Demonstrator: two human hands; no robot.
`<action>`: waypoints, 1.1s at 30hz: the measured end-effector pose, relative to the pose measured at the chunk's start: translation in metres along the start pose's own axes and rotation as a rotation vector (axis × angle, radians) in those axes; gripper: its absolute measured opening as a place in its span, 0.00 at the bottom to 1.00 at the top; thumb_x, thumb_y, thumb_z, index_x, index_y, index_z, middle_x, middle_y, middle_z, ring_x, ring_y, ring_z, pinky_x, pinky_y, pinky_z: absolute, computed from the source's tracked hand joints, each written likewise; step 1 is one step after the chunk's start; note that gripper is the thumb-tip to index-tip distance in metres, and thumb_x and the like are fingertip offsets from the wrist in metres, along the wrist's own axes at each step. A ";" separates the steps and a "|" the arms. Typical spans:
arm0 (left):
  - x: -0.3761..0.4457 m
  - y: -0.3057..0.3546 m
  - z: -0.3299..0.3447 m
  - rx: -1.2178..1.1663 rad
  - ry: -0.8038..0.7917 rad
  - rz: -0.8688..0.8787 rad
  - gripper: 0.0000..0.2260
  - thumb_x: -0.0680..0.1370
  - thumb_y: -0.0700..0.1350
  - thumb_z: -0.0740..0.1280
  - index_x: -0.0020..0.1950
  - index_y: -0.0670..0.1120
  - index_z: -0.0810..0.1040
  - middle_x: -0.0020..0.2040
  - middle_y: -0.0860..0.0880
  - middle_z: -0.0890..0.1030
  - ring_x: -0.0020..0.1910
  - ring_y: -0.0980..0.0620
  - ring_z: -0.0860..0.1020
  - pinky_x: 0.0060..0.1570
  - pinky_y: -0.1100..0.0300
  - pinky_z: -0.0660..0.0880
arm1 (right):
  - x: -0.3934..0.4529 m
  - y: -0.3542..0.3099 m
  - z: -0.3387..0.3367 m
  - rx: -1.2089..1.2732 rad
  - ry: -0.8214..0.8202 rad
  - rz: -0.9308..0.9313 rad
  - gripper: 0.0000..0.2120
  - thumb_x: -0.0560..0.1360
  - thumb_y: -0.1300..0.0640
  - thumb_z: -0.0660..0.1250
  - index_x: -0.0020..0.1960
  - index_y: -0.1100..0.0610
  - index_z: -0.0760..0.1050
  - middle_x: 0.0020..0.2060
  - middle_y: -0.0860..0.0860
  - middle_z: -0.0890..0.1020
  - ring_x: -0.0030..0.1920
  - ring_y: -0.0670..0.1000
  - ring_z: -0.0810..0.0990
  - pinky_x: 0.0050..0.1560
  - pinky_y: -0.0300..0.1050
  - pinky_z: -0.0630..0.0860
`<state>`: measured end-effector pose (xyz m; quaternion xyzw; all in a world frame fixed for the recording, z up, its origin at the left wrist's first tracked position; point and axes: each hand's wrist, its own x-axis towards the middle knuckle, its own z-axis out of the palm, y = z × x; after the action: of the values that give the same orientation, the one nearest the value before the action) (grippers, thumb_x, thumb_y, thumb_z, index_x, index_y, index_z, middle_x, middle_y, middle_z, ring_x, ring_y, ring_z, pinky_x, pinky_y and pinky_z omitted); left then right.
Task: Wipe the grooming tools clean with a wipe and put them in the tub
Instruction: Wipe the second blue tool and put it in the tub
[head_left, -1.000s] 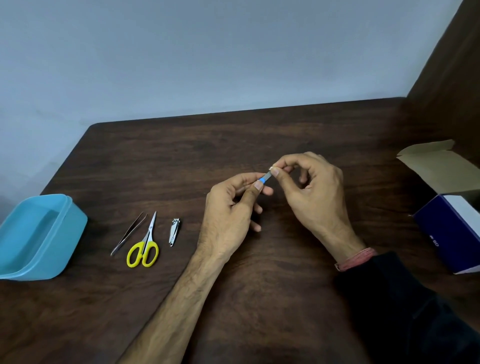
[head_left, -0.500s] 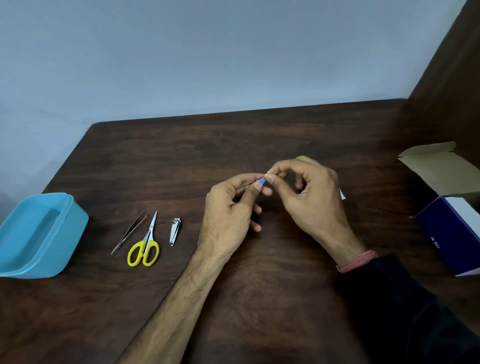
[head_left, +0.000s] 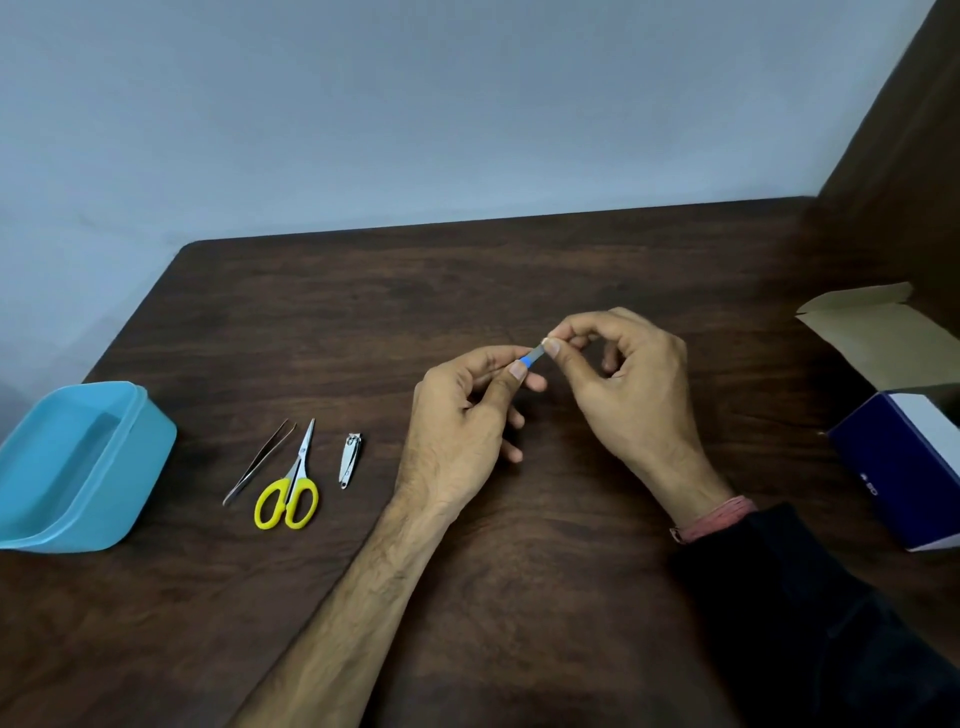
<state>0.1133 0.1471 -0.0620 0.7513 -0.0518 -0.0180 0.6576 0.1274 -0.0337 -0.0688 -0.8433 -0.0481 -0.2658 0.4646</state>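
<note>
Above the middle of the dark wooden table, my left hand (head_left: 462, 421) and my right hand (head_left: 623, 384) both pinch a small flat wipe packet (head_left: 532, 357), grey with a blue patch, one hand at each end. Thumbs and forefingers hide most of it. To the left lie metal tweezers (head_left: 258, 462), yellow-handled scissors (head_left: 292, 483) and a small nail clipper (head_left: 350, 460) side by side on the table. A light blue tub (head_left: 137, 457) sits at the far left edge, with nothing visible inside.
An open dark blue and white cardboard box (head_left: 904, 457) stands at the right edge, its brown flap (head_left: 872, 332) raised. A pale wall runs behind the table and a dark panel rises at the far right.
My right hand's pinch has moved slightly back to the right along the packet, showing a little more of it. The tools and tub have not moved.
</note>
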 end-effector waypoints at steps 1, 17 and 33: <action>0.000 0.000 0.000 -0.007 0.007 0.002 0.10 0.88 0.42 0.69 0.61 0.54 0.88 0.50 0.50 0.90 0.37 0.54 0.80 0.28 0.57 0.81 | -0.001 -0.002 0.001 0.010 -0.028 -0.017 0.05 0.77 0.58 0.80 0.48 0.48 0.88 0.40 0.42 0.83 0.36 0.46 0.76 0.37 0.36 0.69; 0.000 0.002 -0.001 -0.003 0.007 0.007 0.09 0.88 0.43 0.69 0.62 0.54 0.87 0.51 0.52 0.90 0.35 0.53 0.79 0.27 0.58 0.80 | 0.002 0.004 0.001 0.102 0.049 0.072 0.03 0.78 0.55 0.80 0.49 0.48 0.88 0.43 0.44 0.86 0.33 0.50 0.76 0.35 0.40 0.73; 0.001 0.000 0.000 0.017 -0.003 0.004 0.08 0.88 0.44 0.69 0.64 0.52 0.87 0.50 0.52 0.90 0.34 0.56 0.79 0.27 0.58 0.80 | 0.002 0.004 0.001 0.070 0.105 0.124 0.02 0.79 0.55 0.79 0.49 0.49 0.86 0.44 0.43 0.86 0.39 0.45 0.81 0.38 0.32 0.71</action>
<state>0.1140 0.1469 -0.0617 0.7567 -0.0545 -0.0171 0.6512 0.1309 -0.0361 -0.0713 -0.8129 0.0194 -0.2783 0.5112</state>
